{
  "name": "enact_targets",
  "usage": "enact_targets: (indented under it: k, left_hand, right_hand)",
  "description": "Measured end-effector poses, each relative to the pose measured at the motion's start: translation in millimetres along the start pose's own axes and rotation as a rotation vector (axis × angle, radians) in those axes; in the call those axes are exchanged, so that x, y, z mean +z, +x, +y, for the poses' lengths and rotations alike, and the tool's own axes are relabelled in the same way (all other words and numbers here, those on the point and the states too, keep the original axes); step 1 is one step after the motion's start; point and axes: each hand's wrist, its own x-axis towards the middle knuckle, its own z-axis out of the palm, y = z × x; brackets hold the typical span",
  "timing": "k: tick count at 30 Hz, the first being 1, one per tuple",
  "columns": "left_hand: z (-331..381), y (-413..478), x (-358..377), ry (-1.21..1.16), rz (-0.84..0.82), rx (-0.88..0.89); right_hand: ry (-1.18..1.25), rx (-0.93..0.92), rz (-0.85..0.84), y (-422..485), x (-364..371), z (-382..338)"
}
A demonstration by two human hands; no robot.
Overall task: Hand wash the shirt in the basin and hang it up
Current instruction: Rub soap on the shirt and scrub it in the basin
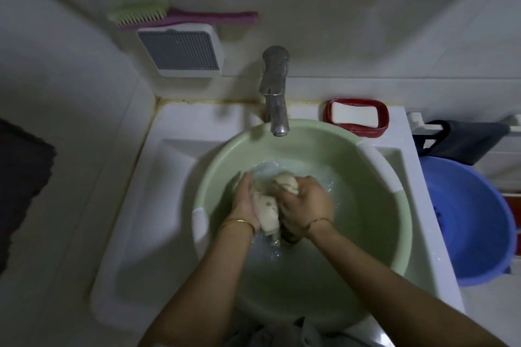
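Note:
A pale green basin [363, 222] sits in the white sink and holds shallow water. In its middle lies a wet, bunched cream shirt [266, 207]. My left hand [244, 200] presses against the shirt's left side with fingers wrapped on the cloth. My right hand [306, 203] is clenched over the shirt's right side and top. Both hands squeeze the bundle together just above the water. Most of the shirt is hidden between the hands.
A metal faucet [275, 90] hangs over the basin's far rim, with no water running. A red soap dish [356, 117] holds a white bar at the back right. A blue bucket [473, 222] stands right of the sink. A scrub brush [180, 15] rests on the wall ledge.

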Motion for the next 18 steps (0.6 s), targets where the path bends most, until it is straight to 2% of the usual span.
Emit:
enact_targets:
  k: [2,4,7,9,10,12,14,16,18]
  left_hand:
    - [3,-20,14,-0.02,-0.07,-0.028]
    - [2,-37,24,0.072,-0.101,-0.037]
    - [-3,-55,30,0.137,0.006,-0.043]
    - [-12,-58,34,0.135,-0.132,-0.131]
    - [-13,-56,35,0.109,-0.139,-0.135]
    - [-18,-49,33,0.186,-0.024,-0.055]
    - [-15,-43,24,0.603,0.073,0.065]
    - [-8,-39,7,1.159,0.103,0.24]
    - [-4,-32,-5,1.56,0.185,0.351]
  right_hand:
    - [-0.037,-0.101,0.033,-26,-8,-19]
    - [-0.093,-0.141,0.091,-39,-9,-32]
    - [-0.214,-0.145,0.133,-28,-6,-35]
    - [-0.237,-0.152,0.103,-16,-4,-31]
    - [-0.211,-0.151,0.089,-10,-6,-29]
    - [-0.171,-0.153,0.083,7,-11,-18]
    - [-0.252,-0.165,0.068,24,-16,-4]
    - [-0.447,-0.152,0.034,36,-20,11]
    - [-0.645,-0.139,-0.025,40,-18,24]
